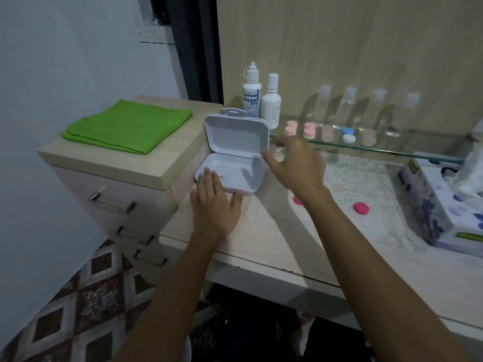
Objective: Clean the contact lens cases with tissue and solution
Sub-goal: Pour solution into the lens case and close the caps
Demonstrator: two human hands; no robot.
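Far left of both our hands, a folded green cloth (125, 126) lies on top of the drawer unit (109, 163). Our left hand (215, 205) lies flat on the desk (261, 246), fingers straight and holding nothing, its fingertips touching the near rim of the white box (235, 155). The box stands open, lid upright, directly beyond that hand. Behind the box, two solution bottles (261, 97) stand side by side. Our right hand (295, 165) hovers just right of the box, fingers spread and relaxed, grasping nothing; its outline is motion-blurred. Beyond the right hand, on a glass shelf (392, 150), a row of contact lens cases (329, 131), pink, peach and one blue-and-white, sits before clear bottles (366, 111). Two magenta caps (360, 208) lie on the lace mat (366, 184), near our right forearm, one partly hidden by the wrist. Far right of both hands, a tissue box (444, 205) sits at the frame edge.
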